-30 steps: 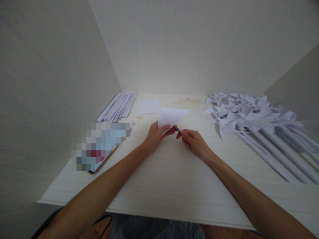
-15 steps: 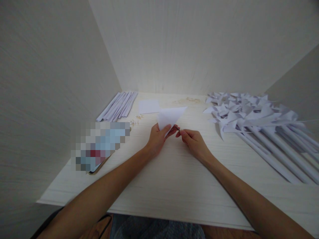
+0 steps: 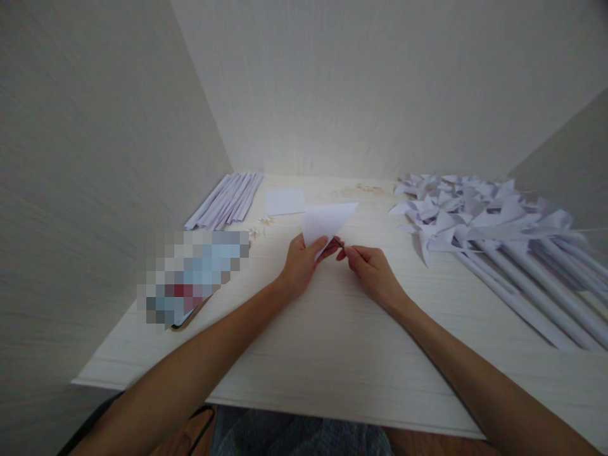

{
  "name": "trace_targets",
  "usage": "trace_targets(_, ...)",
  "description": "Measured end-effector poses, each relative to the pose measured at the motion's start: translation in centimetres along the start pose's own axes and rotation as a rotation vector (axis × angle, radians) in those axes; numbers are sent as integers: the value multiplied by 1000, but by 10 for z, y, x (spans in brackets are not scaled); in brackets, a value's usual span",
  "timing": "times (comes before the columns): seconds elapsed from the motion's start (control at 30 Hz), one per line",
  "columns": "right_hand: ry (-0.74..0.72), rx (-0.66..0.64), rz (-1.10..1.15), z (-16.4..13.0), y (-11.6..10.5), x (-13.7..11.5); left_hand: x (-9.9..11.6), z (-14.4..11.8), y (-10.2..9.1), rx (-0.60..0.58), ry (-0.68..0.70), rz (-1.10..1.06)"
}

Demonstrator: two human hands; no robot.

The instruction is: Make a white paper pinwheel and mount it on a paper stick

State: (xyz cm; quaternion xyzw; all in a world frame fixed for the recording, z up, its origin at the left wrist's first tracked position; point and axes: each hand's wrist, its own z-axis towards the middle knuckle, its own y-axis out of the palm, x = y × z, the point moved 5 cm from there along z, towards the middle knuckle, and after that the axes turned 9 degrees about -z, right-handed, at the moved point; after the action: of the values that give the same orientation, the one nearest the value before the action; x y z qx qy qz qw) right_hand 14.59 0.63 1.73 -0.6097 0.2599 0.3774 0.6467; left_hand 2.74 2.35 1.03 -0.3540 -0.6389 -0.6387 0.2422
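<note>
My left hand (image 3: 301,266) pinches the near corner of a white paper folded into a triangle (image 3: 327,220), held just above the pale wooden table (image 3: 332,329). My right hand (image 3: 373,271) has its fingers closed on a small dark thing (image 3: 337,242) at that same corner; it is too small to identify. The two hands nearly touch at the fingertips.
Rolled white paper sticks (image 3: 228,199) lie at the back left, next to a flat white square (image 3: 284,201). A heap of white paper pinwheels on long paper stems (image 3: 494,234) fills the right side. A blurred flat object (image 3: 190,275) lies at the left. Small pale bits (image 3: 259,227) are scattered nearby.
The paper triangle has tilted slightly and its tip sits a little higher. Both hands stay at nearly the same spot.
</note>
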Motion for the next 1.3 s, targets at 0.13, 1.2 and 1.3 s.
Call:
trace_targets(0.13, -12, -8, -2, 0, 0, 0, 2, 1, -1, -8, -6, 25)
trace_targets(1.2, 8, -85, 73, -1, 2, 2, 11, 8, -4, -154, -113, 119)
trace_targets(1.3, 9, -85, 66, -1, 1, 2, 11, 8, -4, -153, -116, 122)
